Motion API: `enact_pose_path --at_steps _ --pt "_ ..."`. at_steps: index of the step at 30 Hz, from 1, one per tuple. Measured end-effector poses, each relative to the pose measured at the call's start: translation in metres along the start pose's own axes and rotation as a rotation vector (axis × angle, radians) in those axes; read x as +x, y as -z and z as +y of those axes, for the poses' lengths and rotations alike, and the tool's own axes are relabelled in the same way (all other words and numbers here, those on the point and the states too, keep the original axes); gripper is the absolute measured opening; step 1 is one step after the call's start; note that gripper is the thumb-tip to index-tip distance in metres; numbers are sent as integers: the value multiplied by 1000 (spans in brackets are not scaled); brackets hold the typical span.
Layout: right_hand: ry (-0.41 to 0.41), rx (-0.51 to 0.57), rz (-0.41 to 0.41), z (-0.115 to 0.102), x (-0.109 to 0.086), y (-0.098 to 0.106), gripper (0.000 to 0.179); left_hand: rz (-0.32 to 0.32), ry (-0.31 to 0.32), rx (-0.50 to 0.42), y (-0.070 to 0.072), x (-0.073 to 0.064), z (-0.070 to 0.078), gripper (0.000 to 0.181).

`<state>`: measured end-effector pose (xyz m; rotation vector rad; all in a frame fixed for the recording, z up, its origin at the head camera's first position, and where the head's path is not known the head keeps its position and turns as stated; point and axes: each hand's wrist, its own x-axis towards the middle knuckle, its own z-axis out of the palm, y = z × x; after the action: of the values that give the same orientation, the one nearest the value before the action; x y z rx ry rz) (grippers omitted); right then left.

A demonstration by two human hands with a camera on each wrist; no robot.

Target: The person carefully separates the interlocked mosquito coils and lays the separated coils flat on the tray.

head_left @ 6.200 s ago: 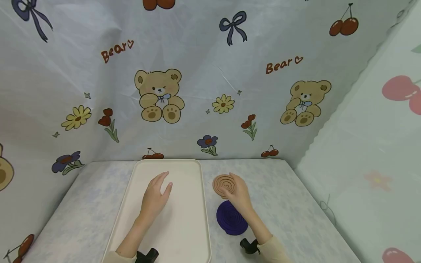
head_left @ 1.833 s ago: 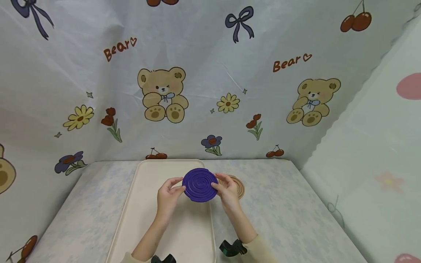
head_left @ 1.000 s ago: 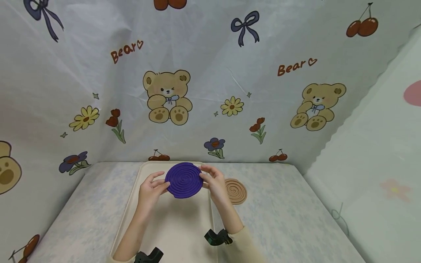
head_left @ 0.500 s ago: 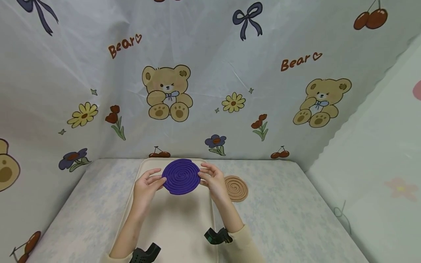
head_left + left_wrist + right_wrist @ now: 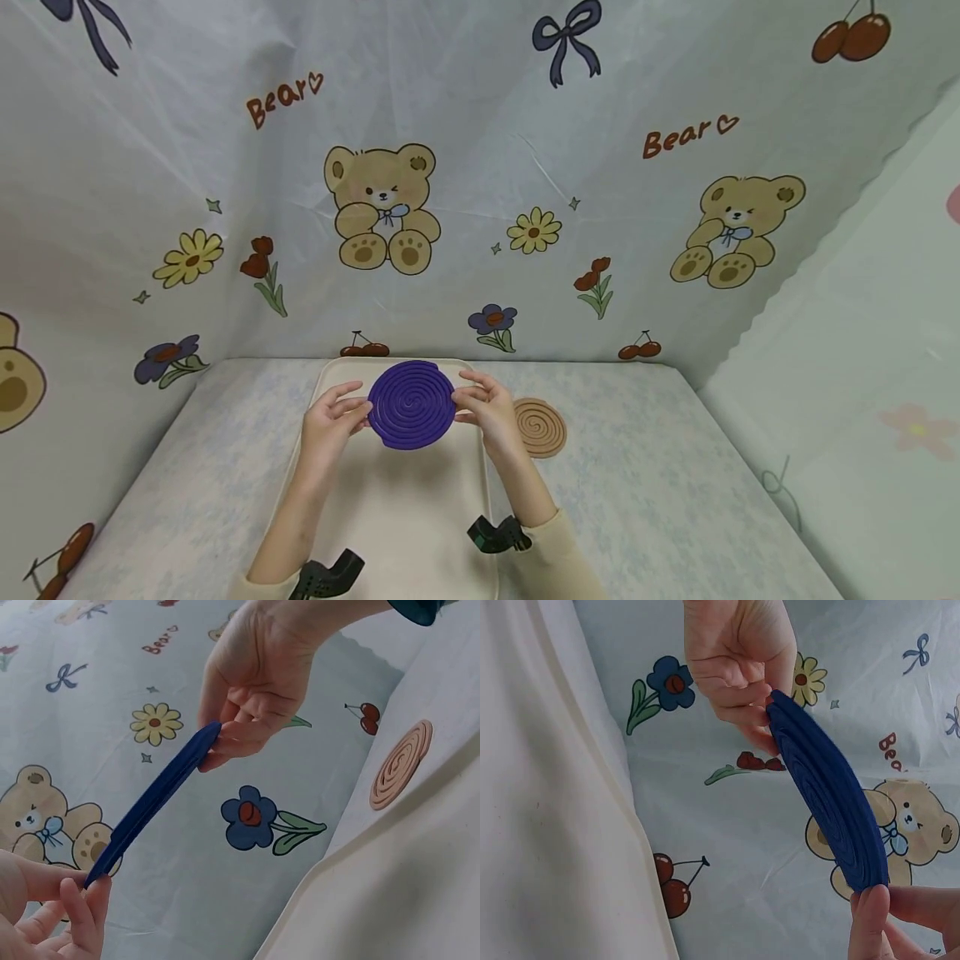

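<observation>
A round purple coaster with a spiral of ridges (image 5: 412,405) is held up above the tray, its ridged face tilted toward the head camera. My left hand (image 5: 327,425) pinches its left edge between thumb and fingers. On the opposite edge, my right hand (image 5: 491,417) pinches it the same way. Both wrist views show the coaster (image 5: 154,802) nearly edge-on, thin and slightly bowed in the right wrist view. A tan spiral coaster (image 5: 540,427) lies flat on the table to the right of the tray, partly behind my right hand.
The long cream tray (image 5: 420,533) with a raised rim lies beneath my hands on the pale mottled table (image 5: 637,500). A printed cloth wall (image 5: 465,167) rises behind the table, and another cloth (image 5: 847,400) hangs on the right.
Earlier my right hand was at the tan coaster while the purple one lay on the table. Since then both hands have taken the purple coaster and moved it left over the tray; lately they barely move.
</observation>
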<state>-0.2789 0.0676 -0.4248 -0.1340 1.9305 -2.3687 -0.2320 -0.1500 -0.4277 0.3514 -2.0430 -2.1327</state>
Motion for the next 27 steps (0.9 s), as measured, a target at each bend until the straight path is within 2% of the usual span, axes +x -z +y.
enact_pose_path --at_steps 5,12,15,19,22,27 --pt "36 41 28 0 0 0 49 -17 38 -54 2 1 -1 42" --pt "121 59 10 0 -1 -1 51 10 9 -56 0 2 -1 37" --pt "114 77 7 1 -1 -2 52 74 -41 -87 -2 0 -1 31" --pt "66 103 13 1 0 -3 54 152 -147 -111 -4 -2 -1 25" --pt "21 120 34 0 0 -4 52 163 -208 -85 -6 -4 0 24" --pt "-7 141 56 -2 0 -4 48 148 -244 -55 -7 -6 -1 23"
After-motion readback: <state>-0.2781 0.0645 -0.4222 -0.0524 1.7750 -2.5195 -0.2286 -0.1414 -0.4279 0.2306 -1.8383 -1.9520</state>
